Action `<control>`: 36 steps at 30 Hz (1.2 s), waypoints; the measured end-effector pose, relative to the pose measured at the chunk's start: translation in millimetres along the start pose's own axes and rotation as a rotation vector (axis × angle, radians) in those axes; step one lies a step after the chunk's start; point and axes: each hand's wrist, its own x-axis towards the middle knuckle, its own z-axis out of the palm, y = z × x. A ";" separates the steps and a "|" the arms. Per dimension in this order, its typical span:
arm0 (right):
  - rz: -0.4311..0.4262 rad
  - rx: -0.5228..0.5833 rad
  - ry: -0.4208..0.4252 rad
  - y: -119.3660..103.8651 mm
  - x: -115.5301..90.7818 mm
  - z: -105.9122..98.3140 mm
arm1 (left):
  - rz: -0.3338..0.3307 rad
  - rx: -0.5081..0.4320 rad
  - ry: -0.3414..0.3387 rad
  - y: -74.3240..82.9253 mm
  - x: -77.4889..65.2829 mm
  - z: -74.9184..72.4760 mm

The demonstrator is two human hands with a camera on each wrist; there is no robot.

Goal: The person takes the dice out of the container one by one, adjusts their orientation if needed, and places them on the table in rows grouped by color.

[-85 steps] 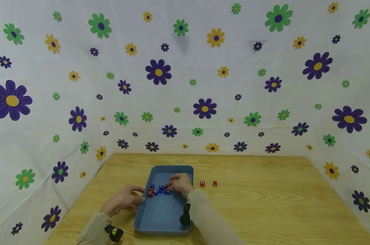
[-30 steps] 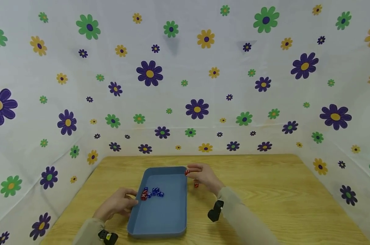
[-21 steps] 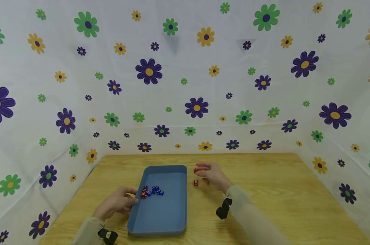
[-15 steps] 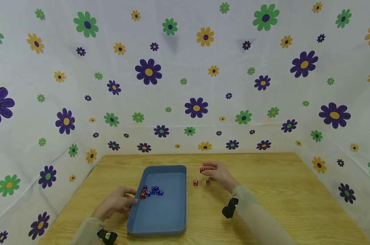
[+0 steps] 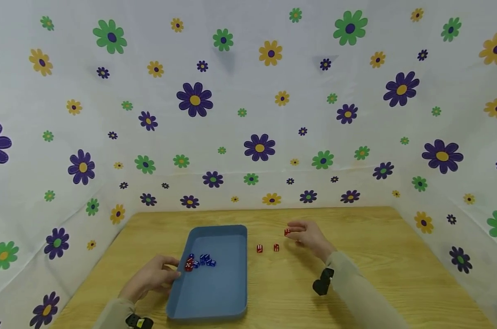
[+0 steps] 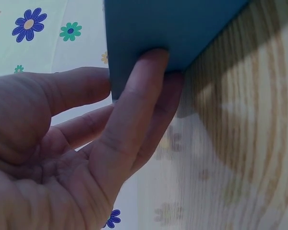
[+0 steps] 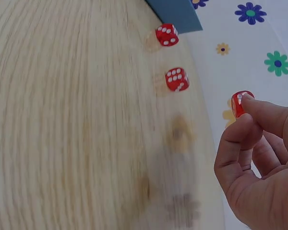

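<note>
My left hand (image 5: 151, 276) holds the left wall of a blue tray (image 5: 207, 297). In the left wrist view, several of its fingers (image 6: 129, 115) lie against the tray's outer side, with one digit at the rim. Between thumb and fingertips, my right hand (image 5: 312, 237) pinches a red die (image 7: 241, 102), held over the table right of the tray. Two more red dice rest on the wood between tray and hand: one red die (image 5: 259, 248) nearer the tray, another red die (image 5: 276, 247) beside it. Inside the tray, red dice (image 5: 189, 265) sit by the left wall among several blue dice (image 5: 207, 259).
The wooden table (image 5: 334, 283) extends to the right of the tray. A white flowered cloth (image 5: 232, 128) rises behind the table and along both sides. Each wrist carries a black camera, such as the right wrist camera (image 5: 324, 282).
My right hand has taken a red die out of the tray and carried it right, past the two red dice on the table. The left hand stays at the tray's left wall.
</note>
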 end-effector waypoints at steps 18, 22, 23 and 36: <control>0.103 -0.006 0.045 18.4 2.4 -27.1 | -0.011 0.013 0.014 6.0 -0.7 1.2; 0.112 -0.025 0.035 22.9 2.5 -22.2 | -0.019 0.016 0.003 4.2 -0.7 1.0; 0.109 -0.029 0.032 24.0 2.6 -20.5 | -0.020 0.012 0.001 3.7 -1.1 1.1; 0.055 -0.114 -0.020 27.2 2.1 -7.0 | 0.001 -0.002 -0.014 1.2 -2.7 -0.5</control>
